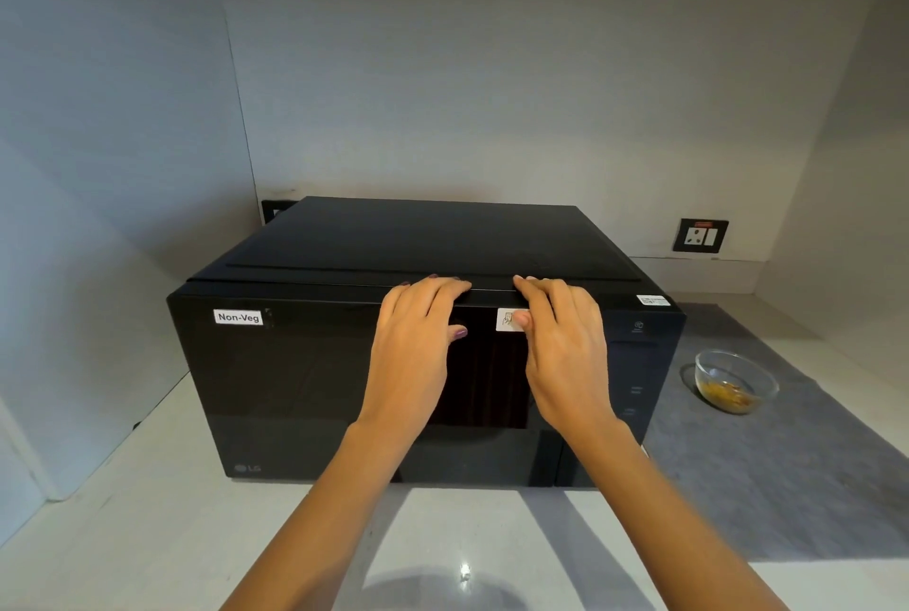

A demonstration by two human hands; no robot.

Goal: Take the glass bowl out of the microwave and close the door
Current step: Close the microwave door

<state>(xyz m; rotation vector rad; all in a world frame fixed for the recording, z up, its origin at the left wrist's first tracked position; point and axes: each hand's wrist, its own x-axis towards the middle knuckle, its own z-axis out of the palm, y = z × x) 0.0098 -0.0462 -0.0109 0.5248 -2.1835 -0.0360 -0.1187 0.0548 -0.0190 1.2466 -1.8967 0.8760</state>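
From the head camera, a boxy black microwave (pixel 418 340) with a glossy, mirror-smooth door (pixel 305 384) and a matte metal top stands on a pale, polished stone countertop (pixel 147 536), set back toward the rear left corner. The door is shut flush with the body. Both bare hands lie at its upper edge: the left hand (pixel 418 340) and the right hand (pixel 560 340) are spread flat, fingers hooked over the top rim and thumbs pressed on the glass front, clasping nothing but the door's edge. A white rectangular "Non-Veg" label (pixel 238 317) sits at the door's upper left corner, and a small white sticker (pixel 509 319) is partly under the right thumb. The glass bowl (pixel 736 382), round, clear and thin-walled with yellowish food residue at its bottom, rests outside the microwave on a grey felt-like mat (pixel 797 477) along the countertop's right side, just beside the appliance. A black wall socket (pixel 700 235) is fixed on the back wall.
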